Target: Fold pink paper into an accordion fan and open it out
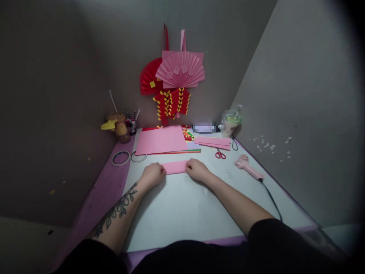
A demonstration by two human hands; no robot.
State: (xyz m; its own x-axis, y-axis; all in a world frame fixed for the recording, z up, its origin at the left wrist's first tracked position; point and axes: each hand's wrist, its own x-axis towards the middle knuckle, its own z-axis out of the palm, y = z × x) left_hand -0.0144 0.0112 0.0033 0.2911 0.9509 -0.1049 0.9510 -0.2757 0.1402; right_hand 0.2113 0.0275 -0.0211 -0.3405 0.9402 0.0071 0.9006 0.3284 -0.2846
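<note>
A pink paper strip [176, 167] lies crosswise on the white table sheet, held at both ends. My left hand [153, 174] is closed on its left end, the fingers curled and pressed down. At the right end my right hand [197, 169] grips the strip in the same way. Just beyond it lies a stack of pink paper sheets [161, 140] over sheets of other colours. Farther right are several cut pink strips [213, 143] with red-handled scissors [220, 154] in front of them.
Two tape rolls, one tape roll [120, 158] plainly visible, lie at the left. A pink glue gun [248, 167] with a black cord rests at the right. Drink cups [121, 127] and a pen holder [132, 126] stand behind. Paper fans [181, 70] hang on the wall.
</note>
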